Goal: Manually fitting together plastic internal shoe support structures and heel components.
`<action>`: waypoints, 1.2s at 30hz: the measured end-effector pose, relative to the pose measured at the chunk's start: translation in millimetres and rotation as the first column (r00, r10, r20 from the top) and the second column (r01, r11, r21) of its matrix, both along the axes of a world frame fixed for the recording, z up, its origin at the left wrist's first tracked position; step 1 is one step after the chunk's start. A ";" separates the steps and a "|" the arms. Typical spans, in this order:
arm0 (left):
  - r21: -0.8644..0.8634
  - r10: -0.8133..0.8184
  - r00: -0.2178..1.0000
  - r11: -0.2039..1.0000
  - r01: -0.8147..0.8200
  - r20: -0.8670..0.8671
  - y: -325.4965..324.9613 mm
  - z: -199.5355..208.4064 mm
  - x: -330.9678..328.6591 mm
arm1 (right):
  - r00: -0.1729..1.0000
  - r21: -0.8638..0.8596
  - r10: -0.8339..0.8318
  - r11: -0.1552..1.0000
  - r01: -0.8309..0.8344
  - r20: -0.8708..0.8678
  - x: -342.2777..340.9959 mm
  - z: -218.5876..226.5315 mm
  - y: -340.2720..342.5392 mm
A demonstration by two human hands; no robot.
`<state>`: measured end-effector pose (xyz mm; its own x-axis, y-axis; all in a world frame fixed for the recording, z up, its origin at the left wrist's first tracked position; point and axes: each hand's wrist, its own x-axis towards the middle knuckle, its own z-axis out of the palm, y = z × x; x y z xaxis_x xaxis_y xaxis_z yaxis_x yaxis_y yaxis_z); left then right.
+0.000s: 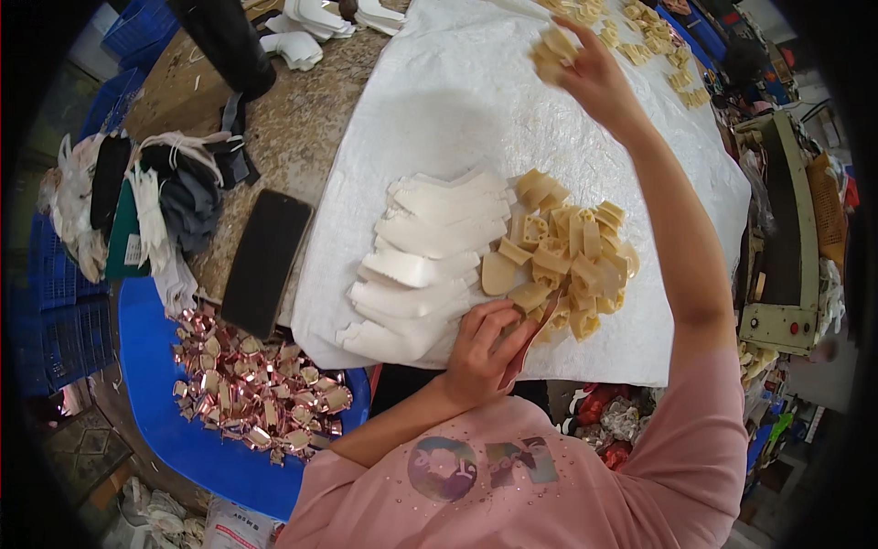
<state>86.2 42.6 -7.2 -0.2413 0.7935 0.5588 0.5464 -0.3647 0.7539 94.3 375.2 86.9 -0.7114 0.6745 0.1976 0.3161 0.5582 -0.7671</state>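
Observation:
Low in the middle, my left hand (480, 352) is closed with curled fingers around a thin reddish-pink strip (530, 348). It rests at the near edge of a white sheet (366, 174), between two groups of things. On its left lies an overlapping row of white curved pieces (430, 242). Right beside its fingertips is a loose pile of beige moulded pieces (590, 261). Far off at the top right, my right hand (594, 78) is stretched out, its fingers closed on a beige piece (553, 57). Blur hides whether it grips more than one.
A blue basin (151, 384) at lower left holds many shiny rose-coloured pieces (261, 384). A black phone (265, 261) lies by the sheet's left edge, near hanging gloves (187, 192). A black cylinder (224, 46) stands behind. More beige pieces (649, 37) lie at the far right.

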 end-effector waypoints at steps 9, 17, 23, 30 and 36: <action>0.026 -0.002 0.999 1.000 0.000 0.044 -0.1 -0.8 2.9 | 0.882 0.064 0.059 0.993 -0.101 0.467 155.2 21.9 -106.1; -0.102 0.026 0.910 0.995 0.018 0.415 -34.8 -0.7 15.0 | 0.831 0.362 -0.259 0.929 0.076 0.492 142.3 -1.4 -141.1; -0.064 -0.049 0.870 0.994 0.091 0.491 -43.7 -1.1 28.8 | 0.960 0.322 -0.242 0.928 0.187 0.142 177.0 -6.2 -155.0; -0.009 -0.017 0.969 1.000 0.020 0.247 -12.5 12.0 30.6 | 0.917 0.389 -0.351 0.831 0.398 -0.188 205.0 -49.5 -229.8; 0.001 -0.040 0.975 0.999 0.041 0.217 -13.1 8.7 25.4 | 0.902 0.347 -0.381 0.833 0.431 -0.204 198.7 -84.4 -271.6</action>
